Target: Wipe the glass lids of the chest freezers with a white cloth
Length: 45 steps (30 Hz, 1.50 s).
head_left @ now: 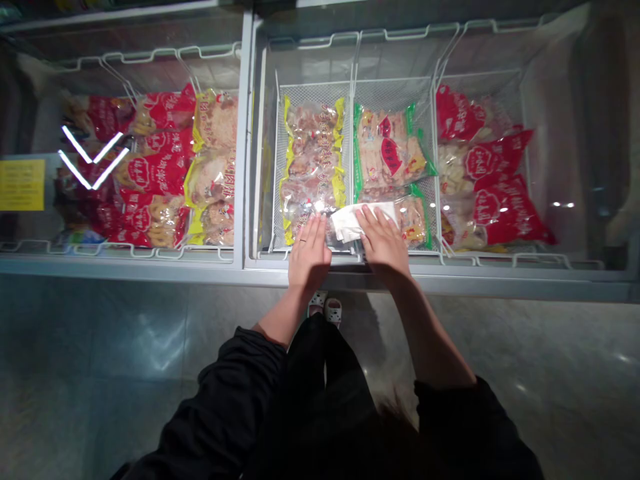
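Note:
My left hand lies flat with fingers stretched out on the glass lid of a chest freezer, near its front edge. My right hand rests palm down beside it, fingers flat on a white cloth that lies on the glass. Under the lid, wire baskets hold a yellow-edged bag of frozen food and green-edged bags right below my hands.
Red bags fill the right basket. A second freezer on the left holds red bags and yellow bags, with a yellow label on its glass. A grey metal rim runs along the front; shiny tiled floor lies below.

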Motion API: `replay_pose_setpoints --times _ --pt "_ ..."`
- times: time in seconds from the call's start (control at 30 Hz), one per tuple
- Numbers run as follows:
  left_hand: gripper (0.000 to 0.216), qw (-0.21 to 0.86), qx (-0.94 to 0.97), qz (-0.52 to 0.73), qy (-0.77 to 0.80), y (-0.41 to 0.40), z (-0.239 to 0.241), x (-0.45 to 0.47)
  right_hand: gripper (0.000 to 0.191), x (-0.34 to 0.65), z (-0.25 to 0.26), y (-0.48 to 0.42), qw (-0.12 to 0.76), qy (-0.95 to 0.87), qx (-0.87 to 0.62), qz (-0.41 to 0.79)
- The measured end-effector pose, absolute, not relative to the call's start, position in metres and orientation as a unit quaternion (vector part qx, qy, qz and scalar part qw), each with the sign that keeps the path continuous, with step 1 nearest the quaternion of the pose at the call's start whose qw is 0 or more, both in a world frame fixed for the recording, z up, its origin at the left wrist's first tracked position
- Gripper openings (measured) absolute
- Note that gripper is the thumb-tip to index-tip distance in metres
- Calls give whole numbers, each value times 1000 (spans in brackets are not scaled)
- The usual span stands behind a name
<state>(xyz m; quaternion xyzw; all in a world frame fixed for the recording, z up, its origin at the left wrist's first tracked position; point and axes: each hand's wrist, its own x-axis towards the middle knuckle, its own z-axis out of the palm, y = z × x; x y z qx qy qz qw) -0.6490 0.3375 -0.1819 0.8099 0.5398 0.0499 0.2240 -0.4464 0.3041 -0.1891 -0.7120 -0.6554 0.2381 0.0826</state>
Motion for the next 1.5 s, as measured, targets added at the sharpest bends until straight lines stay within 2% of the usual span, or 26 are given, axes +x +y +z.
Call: replay_pose_setpoints --times 0.17,0.43,0.63,0.77,1.0,1.17,1.33,1.5 --pt "73 218 819 48 529 338 -181 -648 60 -465 -185 266 70 -612 -755 226" --pt "67 202 837 67 504 339 -188 -651 60 -451 -191 305 89 -660 -711 227" --pt "70 186 844 83 496 338 -189 -650 62 -438 -193 270 88 -611 -755 223" --pt "70 171 854 84 485 338 -187 -648 61 -450 -187 272 71 -650 -719 235" --pt "65 161 872 53 459 339 -184 -649 59 -385 -181 287 69 -663 -712 223" --pt "66 183 833 88 514 327 -183 -619 59 -385 -182 257 61 -673 -702 224" --pt "67 227 779 126 571 312 -183 -554 57 -390 -183 291 65 -725 -642 241" --pt "66 207 730 108 642 308 -181 -524 60 -360 -184 301 87 -680 -692 228"
